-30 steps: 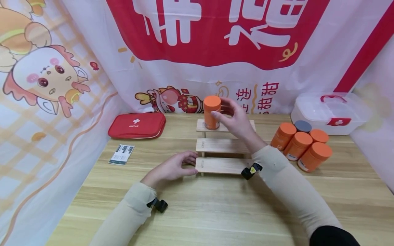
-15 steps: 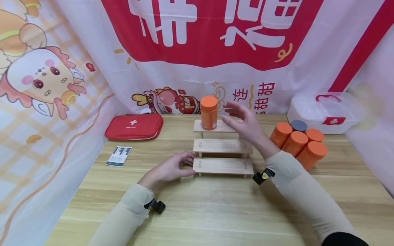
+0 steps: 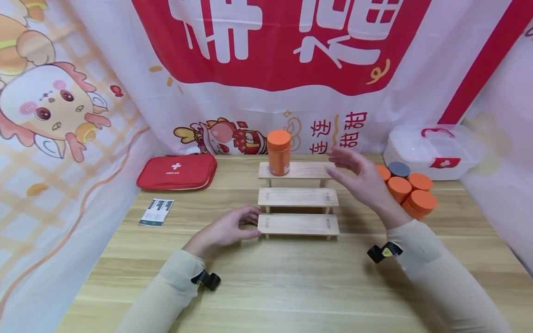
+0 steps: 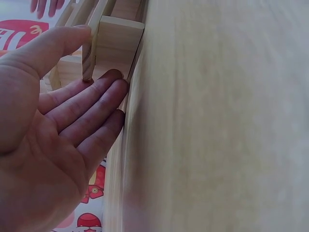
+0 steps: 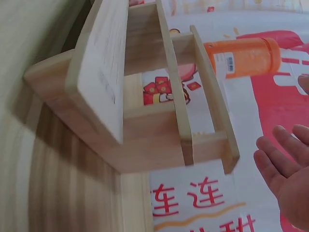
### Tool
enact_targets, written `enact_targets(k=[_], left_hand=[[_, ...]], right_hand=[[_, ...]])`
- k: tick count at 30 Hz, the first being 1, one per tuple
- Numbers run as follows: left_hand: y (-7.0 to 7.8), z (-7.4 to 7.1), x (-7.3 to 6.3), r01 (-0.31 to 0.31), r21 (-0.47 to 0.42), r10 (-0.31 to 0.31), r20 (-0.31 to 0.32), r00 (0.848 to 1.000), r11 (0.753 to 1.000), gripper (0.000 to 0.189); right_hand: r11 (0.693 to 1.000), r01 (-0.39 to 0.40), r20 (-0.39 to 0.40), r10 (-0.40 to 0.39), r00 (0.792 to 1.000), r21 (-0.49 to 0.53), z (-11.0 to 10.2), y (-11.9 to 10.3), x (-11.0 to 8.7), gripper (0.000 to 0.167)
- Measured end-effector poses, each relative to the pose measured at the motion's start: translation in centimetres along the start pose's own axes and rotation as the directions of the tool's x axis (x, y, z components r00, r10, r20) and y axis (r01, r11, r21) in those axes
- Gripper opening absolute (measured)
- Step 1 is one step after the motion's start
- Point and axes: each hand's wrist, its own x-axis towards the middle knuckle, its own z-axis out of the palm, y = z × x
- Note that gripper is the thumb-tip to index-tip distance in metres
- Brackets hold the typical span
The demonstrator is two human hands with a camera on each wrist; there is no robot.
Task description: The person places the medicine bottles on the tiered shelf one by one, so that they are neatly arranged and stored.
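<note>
A three-step wooden display stand (image 3: 298,197) stands mid-table. On the left of its top step an orange bottle (image 3: 279,153) is upright, its white label showing in the right wrist view. My left hand (image 3: 225,227) is at the left end of the lowest step. In the left wrist view its thumb touches the step's board, and its nearly straight fingers rest by the side support. My right hand (image 3: 361,181) holds nothing, fingers loosely spread, near the right end of the top step. Several more orange bottles (image 3: 420,202) are grouped right of it, partly hidden by that hand.
A grey-lidded bottle (image 3: 398,169) stands in the group. Behind it is a clear first-aid box (image 3: 433,148) with a red handle. A red first-aid pouch (image 3: 176,172) and a printed packet (image 3: 156,212) lie on the left. A printed cloth hangs behind the table.
My right hand has let go of the orange bottle on the top step and moved away to the right. My left hand has stayed at the stand. The head view has shifted slightly.
</note>
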Motion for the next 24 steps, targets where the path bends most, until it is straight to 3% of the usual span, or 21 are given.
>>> enact_targets(k=[13,24], left_hand=[[-0.2,-0.1,-0.1,0.005,-0.007,-0.005,-0.001,1.000,1.000,0.057],[-0.2,0.1,0.1,0.001,-0.003,-0.001,0.000,1.000,1.000,0.057]], right_hand=[[0.995,-0.073,-0.030,0.072,0.997,-0.065,-3.0,1.8,-3.6,0.057],[0.996,-0.005,-0.108,-0.004,0.994,-0.086,-5.4,3.3,-7.0,0.055]])
